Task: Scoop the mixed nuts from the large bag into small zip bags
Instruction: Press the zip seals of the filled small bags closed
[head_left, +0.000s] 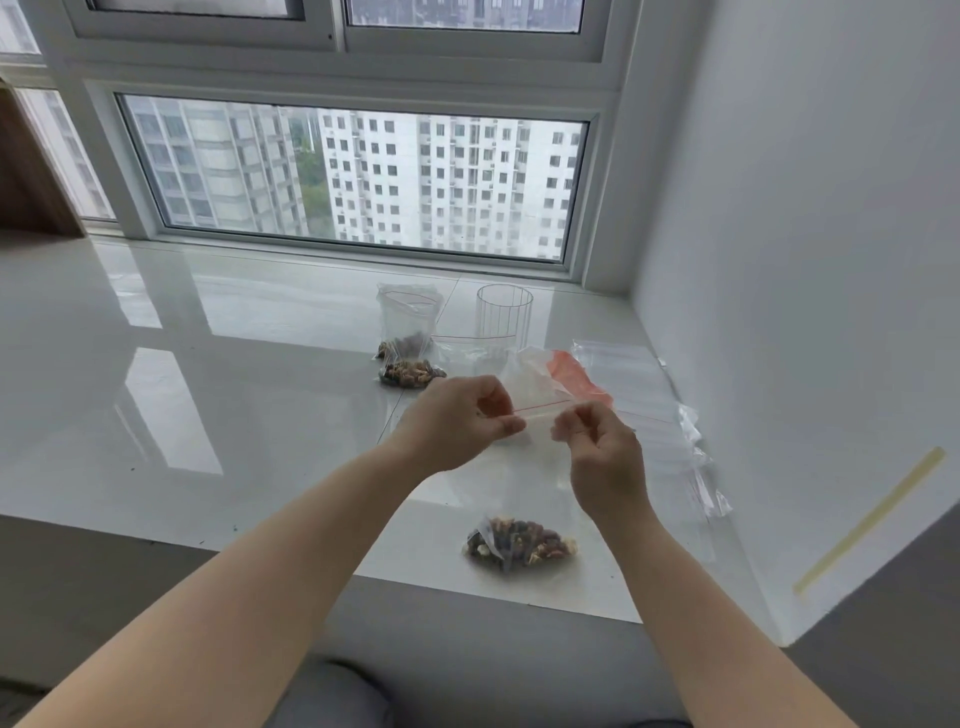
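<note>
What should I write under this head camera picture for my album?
Two hands, left hand and right hand, pinch the top of a small bag of nuts at a window ledge.

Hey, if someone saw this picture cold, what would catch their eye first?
Probably the two hands in the middle, the left hand and right hand, pinching the red-lined top of a small zip bag whose nuts hang low near the sill's front edge. Behind them, more nut bags and a clear cup sit under the window.
</note>
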